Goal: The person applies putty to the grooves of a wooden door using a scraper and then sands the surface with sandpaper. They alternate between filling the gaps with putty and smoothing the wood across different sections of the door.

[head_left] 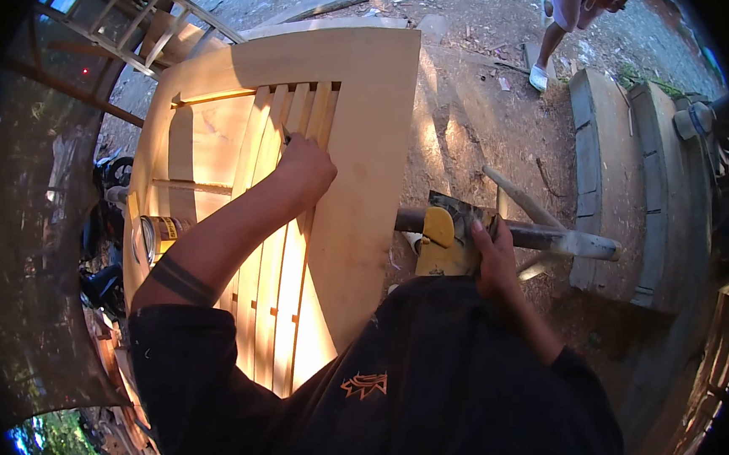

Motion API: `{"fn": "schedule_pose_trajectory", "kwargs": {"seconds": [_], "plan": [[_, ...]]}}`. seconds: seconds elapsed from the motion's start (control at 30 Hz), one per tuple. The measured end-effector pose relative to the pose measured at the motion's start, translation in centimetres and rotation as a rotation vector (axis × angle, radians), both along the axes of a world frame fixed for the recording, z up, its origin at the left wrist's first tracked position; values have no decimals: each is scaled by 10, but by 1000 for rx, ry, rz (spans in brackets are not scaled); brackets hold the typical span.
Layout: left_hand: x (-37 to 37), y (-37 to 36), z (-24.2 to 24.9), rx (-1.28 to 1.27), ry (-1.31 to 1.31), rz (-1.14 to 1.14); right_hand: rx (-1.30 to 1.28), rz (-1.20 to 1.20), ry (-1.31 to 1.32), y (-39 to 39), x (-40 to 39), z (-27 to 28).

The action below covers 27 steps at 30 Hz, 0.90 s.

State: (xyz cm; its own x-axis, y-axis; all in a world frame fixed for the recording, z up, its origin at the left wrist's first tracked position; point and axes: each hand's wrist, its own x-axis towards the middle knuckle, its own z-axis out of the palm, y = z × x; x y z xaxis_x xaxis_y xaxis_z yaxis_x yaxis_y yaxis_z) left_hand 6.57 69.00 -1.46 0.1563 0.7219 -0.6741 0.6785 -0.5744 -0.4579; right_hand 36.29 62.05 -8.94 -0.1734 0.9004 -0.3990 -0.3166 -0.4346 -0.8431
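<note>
My left hand (pixel 308 170) reaches over a pale wooden door panel (pixel 367 143) and is closed on a small dark tool (pixel 287 136). Only its thin tip shows, at the upper end of the long wooden slats (pixel 254 163) set into the panel. A dark, thin flat piece (pixel 456 207) sits in my right hand (pixel 495 259), in front of my body, with the thumb over its edge. Just beyond that hand is a yellow object (pixel 439 226) beside a dark round bar (pixel 534 236).
A can with a yellow label (pixel 164 231) stands on the panel's left part. Wooden-handled tools (pixel 523 195) lie to the right, near long grey planks (pixel 606 177). A person (pixel 573 1) is at the upper right; a ladder (pixel 127 33) leans at upper left.
</note>
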Motion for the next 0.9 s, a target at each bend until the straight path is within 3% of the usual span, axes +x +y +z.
{"fn": "schedule_pose_trajectory", "kwargs": {"seconds": [0.1, 0.23, 0.3, 0.43, 0.5, 0.57, 0.67, 0.7, 0.77, 0.9], "plan": [[7, -19, 25, -3, -19, 163, 0, -37, 30, 2, -1, 6], [1, -54, 70, 145, -1040, 397, -75, -104, 161, 6, 1, 17], [20, -82, 63, 235, -1466, 304, -120, -115, 235, 9, -1, 19], [75, -126, 26, 504, -1689, 163, -127, -73, 385, 16, -16, 35], [92, -134, 8, 618, -1684, 137, -159, -38, 451, 16, -22, 54], [84, -146, -25, 693, -1533, 269, -136, 13, 460, 17, -22, 62], [58, -164, -44, 568, -1324, 322, 18, -1, 417, 16, -27, 77], [52, -164, -37, 632, -1408, 397, 92, -31, 398, 16, -30, 79], [47, -158, 8, 745, -1467, 338, 207, -19, 334, 19, -30, 65], [55, -151, 69, 652, -1156, 167, 397, 32, 70, 20, -29, 58]]}}
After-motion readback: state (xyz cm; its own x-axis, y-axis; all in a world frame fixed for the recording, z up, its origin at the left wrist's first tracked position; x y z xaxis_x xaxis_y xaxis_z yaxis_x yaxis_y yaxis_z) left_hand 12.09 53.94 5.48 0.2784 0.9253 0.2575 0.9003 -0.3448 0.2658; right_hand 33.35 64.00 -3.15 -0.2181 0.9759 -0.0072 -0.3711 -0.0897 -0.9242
